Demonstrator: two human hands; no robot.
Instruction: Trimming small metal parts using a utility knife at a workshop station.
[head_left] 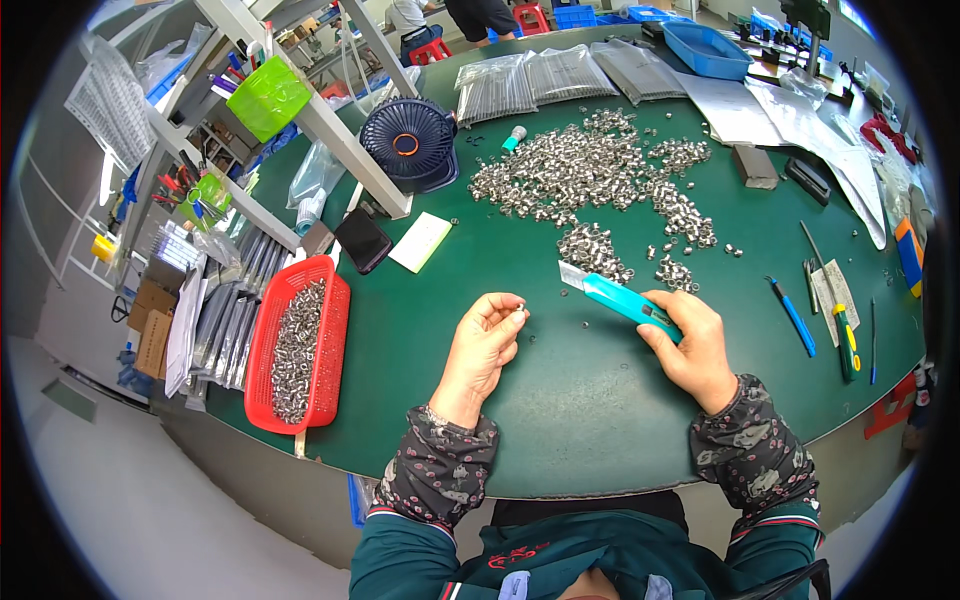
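Observation:
My left hand [481, 345] is pinched closed on a small metal ring [520, 308], held above the green table [560, 420]. In my right hand [690, 345] is a teal utility knife [625, 303], its blade out and pointing up and left. Just beyond the blade spreads a large heap of small shiny metal rings [570, 165], with smaller clusters toward me. A few loose bits lie on the table between my hands. To the left stands a red plastic basket [340, 345] holding many more of these metal rings.
A dark fan [408, 140], a black phone [362, 240] and a pale notepad [420, 242] sit at left. Bagged parts [495, 85] line the back. On the right lie a blue pen-like tool [792, 318], a yellow-green screwdriver [848, 345] and a dark block [755, 167].

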